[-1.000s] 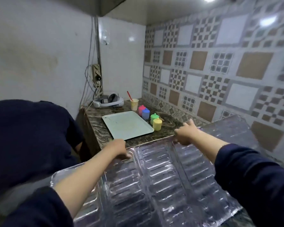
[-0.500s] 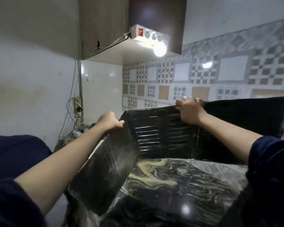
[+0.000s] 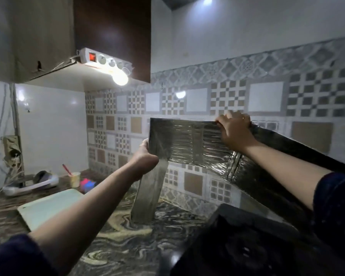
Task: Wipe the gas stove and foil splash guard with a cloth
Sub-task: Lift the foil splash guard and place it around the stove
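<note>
Gas stove [image 3: 253, 242] seen nearest, dark, at lower right on the marbled counter [image 3: 118, 242]. Foil splash guard [image 3: 189, 142] held raised above the counter, in front of the patterned tile wall [image 3: 227, 100]; one folded panel hangs down, its lower edge at the counter. Left hand [image 3: 144, 159] closed on the guard's left edge. Right hand [image 3: 234, 127] clamped over its top edge. Pale tray [image 3: 48, 206] lies to the left; further back a cup [image 3: 74, 179] and coloured containers [image 3: 87, 185]. Lit bulb [image 3: 120, 78] hangs under the cabinet [image 3: 112, 34].
</note>
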Action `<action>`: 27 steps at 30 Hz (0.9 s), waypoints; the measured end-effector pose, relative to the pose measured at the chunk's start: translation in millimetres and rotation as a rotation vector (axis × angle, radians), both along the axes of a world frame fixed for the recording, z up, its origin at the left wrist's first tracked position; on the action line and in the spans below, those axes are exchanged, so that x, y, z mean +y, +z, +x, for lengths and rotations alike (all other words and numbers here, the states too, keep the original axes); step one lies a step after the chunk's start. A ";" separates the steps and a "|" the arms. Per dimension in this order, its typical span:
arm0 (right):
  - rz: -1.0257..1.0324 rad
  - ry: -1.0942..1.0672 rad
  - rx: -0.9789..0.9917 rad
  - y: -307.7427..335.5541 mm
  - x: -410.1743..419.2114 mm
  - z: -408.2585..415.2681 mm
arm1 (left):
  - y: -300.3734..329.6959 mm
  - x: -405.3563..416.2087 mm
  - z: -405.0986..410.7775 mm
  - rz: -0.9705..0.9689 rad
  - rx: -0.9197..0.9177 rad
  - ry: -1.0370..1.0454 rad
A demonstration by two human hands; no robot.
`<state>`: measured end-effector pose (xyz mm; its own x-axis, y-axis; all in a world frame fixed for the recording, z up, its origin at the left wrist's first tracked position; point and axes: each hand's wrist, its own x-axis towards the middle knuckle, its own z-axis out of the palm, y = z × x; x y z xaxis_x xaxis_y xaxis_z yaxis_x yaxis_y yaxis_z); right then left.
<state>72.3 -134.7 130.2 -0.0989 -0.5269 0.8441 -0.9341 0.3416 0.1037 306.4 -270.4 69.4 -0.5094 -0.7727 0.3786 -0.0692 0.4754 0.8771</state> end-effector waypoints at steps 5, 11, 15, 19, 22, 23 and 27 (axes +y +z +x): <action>-0.004 -0.049 0.036 -18.7 32.8 -44.5 | -9.1 27.7 -52.9 0.087 -0.073 -0.135; 0.037 -0.131 -0.050 -58.8 46.0 -90.1 | -31.1 24.4 -108.1 0.152 -0.218 -0.274; 0.035 -0.213 -0.110 -82.3 48.7 -108.9 | -41.5 9.5 -139.9 0.123 -0.320 -0.377; 0.115 -0.298 -0.170 -100.4 56.5 -125.6 | -52.3 -3.7 -172.3 0.089 -0.439 -0.464; 0.124 -0.348 -0.220 -115.7 64.9 -139.6 | -58.9 -7.4 -192.3 0.079 -0.491 -0.520; 0.104 -0.363 -0.241 -120.8 67.3 -144.2 | -59.5 -8.4 -198.2 0.067 -0.492 -0.529; 0.040 -0.448 -0.353 -133.7 80.7 -163.8 | -55.4 -1.9 -214.2 -0.020 -0.526 -0.558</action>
